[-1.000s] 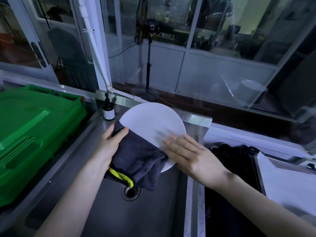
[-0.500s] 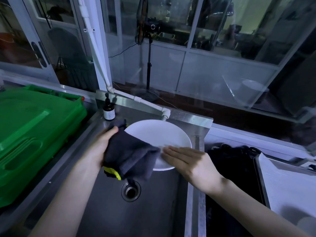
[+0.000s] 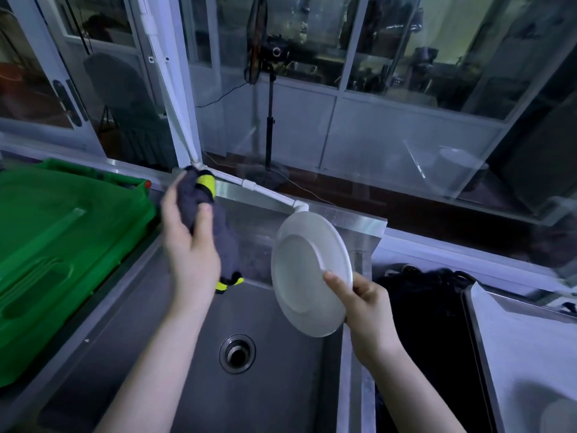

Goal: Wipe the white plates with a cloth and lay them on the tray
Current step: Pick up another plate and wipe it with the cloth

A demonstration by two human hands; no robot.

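- White plate (image 3: 306, 276) tilts over the sink (image 3: 175, 354), right hand (image 3: 371, 310) pinching its rim.
- Left hand (image 3: 190, 254) grips the cloth (image 3: 226, 242), apart.
- Possibly wet rim; it could slip.

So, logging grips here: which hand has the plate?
The right hand, pinching the white plate by its rim over the sink; the left hand grips the dark cloth instead.

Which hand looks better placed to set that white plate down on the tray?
Right. The right hand already grips the white plate by its rim, and the tray lies on that side. The left hand holds the cloth, apart from the plate.
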